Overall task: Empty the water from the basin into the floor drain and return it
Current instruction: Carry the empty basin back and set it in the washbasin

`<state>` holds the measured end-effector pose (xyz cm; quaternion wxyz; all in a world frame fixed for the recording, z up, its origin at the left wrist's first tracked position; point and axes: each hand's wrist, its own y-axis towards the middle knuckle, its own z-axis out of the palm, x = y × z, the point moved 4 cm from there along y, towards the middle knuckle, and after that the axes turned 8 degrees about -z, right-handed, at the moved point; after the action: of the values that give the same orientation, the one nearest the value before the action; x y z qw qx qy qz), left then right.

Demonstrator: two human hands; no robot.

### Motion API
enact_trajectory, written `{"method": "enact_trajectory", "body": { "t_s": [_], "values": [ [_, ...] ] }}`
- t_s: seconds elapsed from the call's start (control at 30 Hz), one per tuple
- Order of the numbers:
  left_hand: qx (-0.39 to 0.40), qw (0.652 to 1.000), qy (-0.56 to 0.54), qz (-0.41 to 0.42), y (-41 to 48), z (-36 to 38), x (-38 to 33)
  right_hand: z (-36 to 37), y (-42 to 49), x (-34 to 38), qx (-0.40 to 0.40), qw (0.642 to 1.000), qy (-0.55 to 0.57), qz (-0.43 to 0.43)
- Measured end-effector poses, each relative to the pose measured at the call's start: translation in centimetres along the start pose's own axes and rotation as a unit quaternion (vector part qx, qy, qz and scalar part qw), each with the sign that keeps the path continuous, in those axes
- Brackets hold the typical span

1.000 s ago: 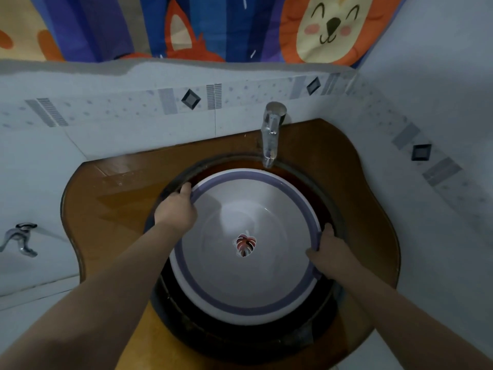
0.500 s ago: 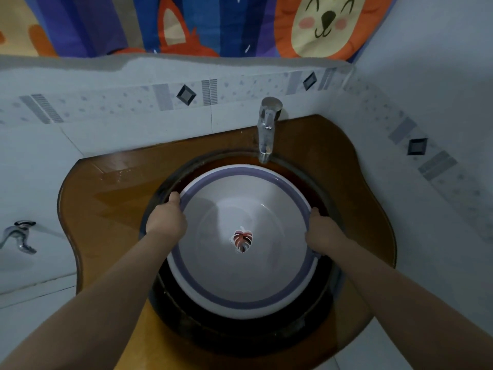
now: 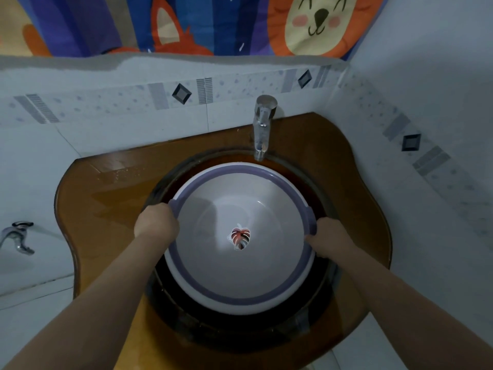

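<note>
Both hands grip the basin in the sink.

Between the hands, the round white basin, smooth plastic with a purple rim band and a leaf print at its bottom, sits in the dark round sink of the glossy, wet brown desk. The left hand and right hand each curl closed over the rim; half a second ago they sat lower on it. Beyond them a chrome tap overhangs the far rim; left, a wall tap.
</note>
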<state>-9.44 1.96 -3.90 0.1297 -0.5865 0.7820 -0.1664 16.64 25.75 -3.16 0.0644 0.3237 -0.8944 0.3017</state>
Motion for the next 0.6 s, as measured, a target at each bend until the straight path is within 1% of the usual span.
{"method": "enact_trajectory", "body": {
  "t_s": [0.17, 0.3, 0.37, 0.47, 0.53, 0.6],
  "values": [
    [0.031, 0.999, 0.005, -0.003, -1.4, 1.3, 0.5, -1.6, 1.6, 0.5, -0.036, 0.998, -0.052, -0.005],
    [0.047, 0.999, 0.003, -0.003, -1.7, 1.1, 1.1, -2.1, 2.3, 0.9, -0.029, 0.998, -0.052, -0.022],
    [0.036, 0.999, -0.014, -0.013, -1.6, 0.9, 1.3, -2.1, 2.1, 0.8, -0.042, 0.998, -0.043, -0.024],
    [-0.012, 0.999, -0.05, -0.012, -1.7, 0.8, 1.2, -1.7, 1.4, 0.4, -0.066, 0.997, -0.019, -0.023],
    [-0.025, 0.999, -0.032, 0.003, -1.8, 0.8, 0.9, -1.2, 1.2, 0.4, -0.056, 0.998, -0.01, -0.035],
    [-0.022, 1.0, -0.014, 0.0, -1.8, 0.8, 0.6, -0.7, 1.3, 0.5, -0.041, 0.998, -0.018, -0.046]
  ]
}}
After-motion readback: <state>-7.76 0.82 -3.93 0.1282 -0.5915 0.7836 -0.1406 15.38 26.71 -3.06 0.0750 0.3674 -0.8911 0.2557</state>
